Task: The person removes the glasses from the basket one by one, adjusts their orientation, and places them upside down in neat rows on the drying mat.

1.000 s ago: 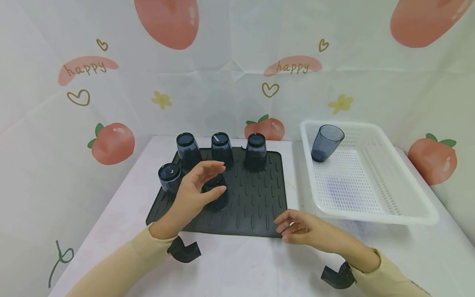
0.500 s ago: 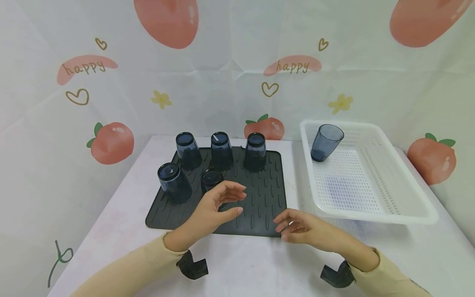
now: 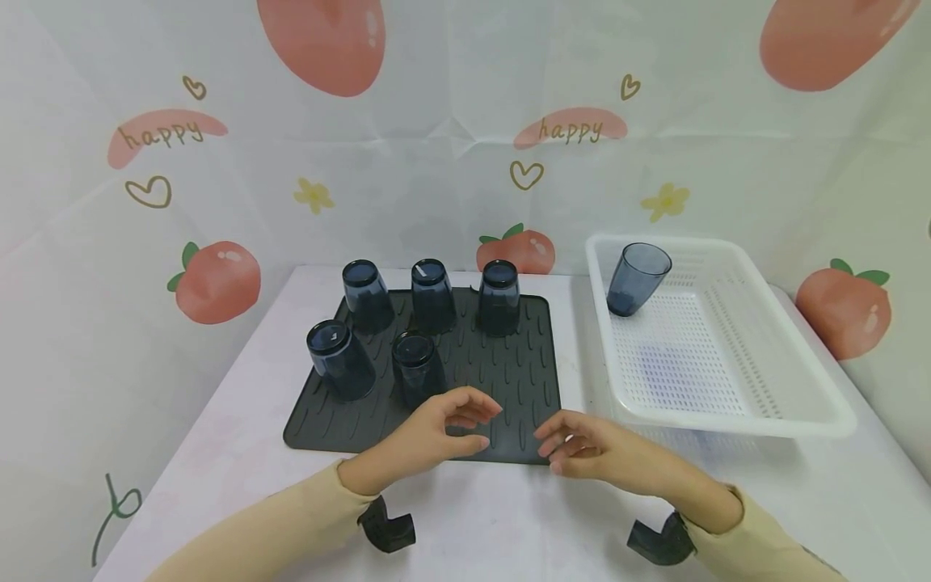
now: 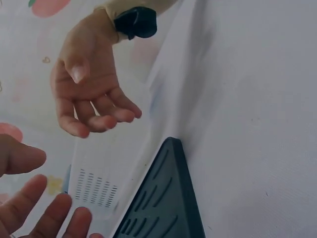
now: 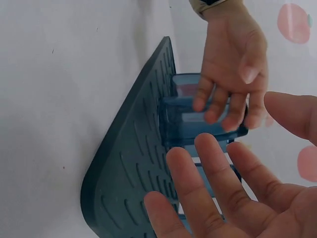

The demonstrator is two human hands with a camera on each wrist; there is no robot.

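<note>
My left hand [image 3: 440, 432] hangs over the front of the black ribbed drying mat [image 3: 509, 388], fingers loosely bent and nothing in them. Just behind it a dark blue glass [image 3: 418, 368] stands upside down on the mat. Another upturned glass [image 3: 340, 360] is to its left, and a back row holds three more: a left glass [image 3: 367, 295], a middle glass [image 3: 432, 295] and a right glass [image 3: 499, 297]. By the mat's front right corner is my right hand [image 3: 607, 449], relaxed and holding nothing. In the right wrist view its spread fingers [image 5: 213, 163] show plainly.
A white perforated plastic basket [image 3: 727, 420] stands on the right of the white-covered table [image 3: 509, 525]. One blue glass [image 3: 638, 279] leans in its back left corner. A printed cloth backdrop [image 3: 436, 178] rises behind the table.
My left hand has drawn away from the front-row glasses, moving right and toward me, and both now show more fully. The right hand stays put, and so do the glasses.
</note>
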